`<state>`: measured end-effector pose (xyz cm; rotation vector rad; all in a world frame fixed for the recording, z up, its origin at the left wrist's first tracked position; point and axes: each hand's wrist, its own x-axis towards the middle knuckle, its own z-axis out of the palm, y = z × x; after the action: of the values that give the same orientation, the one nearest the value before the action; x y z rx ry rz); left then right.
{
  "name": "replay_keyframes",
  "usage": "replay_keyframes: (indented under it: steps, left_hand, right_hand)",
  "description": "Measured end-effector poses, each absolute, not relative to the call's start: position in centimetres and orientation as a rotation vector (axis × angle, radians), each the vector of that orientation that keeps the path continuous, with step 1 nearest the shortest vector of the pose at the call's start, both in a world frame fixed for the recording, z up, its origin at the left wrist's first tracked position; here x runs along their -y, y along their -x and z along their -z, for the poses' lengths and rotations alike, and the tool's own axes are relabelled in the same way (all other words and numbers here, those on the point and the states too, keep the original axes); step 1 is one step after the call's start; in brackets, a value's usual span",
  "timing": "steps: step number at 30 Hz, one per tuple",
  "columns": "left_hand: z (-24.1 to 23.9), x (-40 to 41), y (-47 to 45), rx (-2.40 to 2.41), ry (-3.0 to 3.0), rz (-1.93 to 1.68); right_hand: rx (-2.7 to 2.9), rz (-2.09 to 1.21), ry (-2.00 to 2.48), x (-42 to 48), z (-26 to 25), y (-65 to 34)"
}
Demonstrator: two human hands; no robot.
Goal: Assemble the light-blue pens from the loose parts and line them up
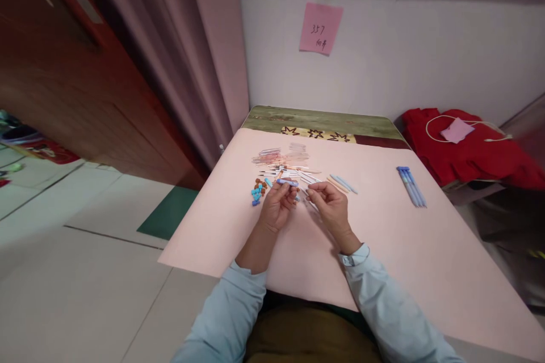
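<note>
My left hand (279, 204) holds a blue pen piece (288, 182) between its fingertips above the pink table cover (383, 238). My right hand (330, 204) is beside it with the fingers pinched on something small and thin that I cannot make out. Just beyond both hands lies a scatter of pen parts (285, 167): thin refills, clear tubes and pale barrels (343, 183). Small blue and brown caps (258, 190) sit in a cluster left of my left hand.
A few finished blue pens (411, 186) lie together at the right of the table. A red cloth with a white cable and pink pouch (464, 142) is piled beyond the table's right edge. A pink note (320, 28) hangs on the wall; a curtain (191, 57) hangs at left.
</note>
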<state>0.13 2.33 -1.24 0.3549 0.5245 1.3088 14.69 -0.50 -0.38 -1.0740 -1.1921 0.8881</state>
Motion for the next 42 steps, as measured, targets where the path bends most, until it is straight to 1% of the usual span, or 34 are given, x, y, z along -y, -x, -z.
replay_keyframes:
  steps: [14, 22, 24, 27, 31, 38, 42]
  left_hand:
    - [0.6, -1.7, -0.6, -0.576, -0.497, -1.194]
    - [0.9, -1.5, -0.7, -0.577, -0.516, -1.117]
    - [0.8, -1.6, -0.5, -0.557, -0.493, -1.1]
    - [0.4, -1.9, 0.0, -0.542, -0.341, -1.181]
    - [-0.1, -2.3, 0.6, -0.515, -0.135, -1.37]
    - [0.0, -2.3, 0.5, -0.518, -0.141, -1.371]
    - [0.0, -2.2, 0.6, -0.551, -0.152, -1.389]
  right_hand:
    - [1.255, -0.904, 1.094, 0.8, 0.0, -14.8]
    - [1.115, -1.257, 1.031, 0.4, -0.3, -14.8]
    - [1.107, -1.295, 1.017, 0.3, -0.2, -15.0]
    - [1.084, -1.184, 1.042, 0.1, -0.2, -15.6]
    - [1.169, -0.904, 1.216, -0.1, -0.1, -16.6]
    - [1.685, -0.431, 1.613, 0.6, -0.3, -16.8]
    - [1.913, -0.278, 1.769, 0.8, 0.0, -16.6]
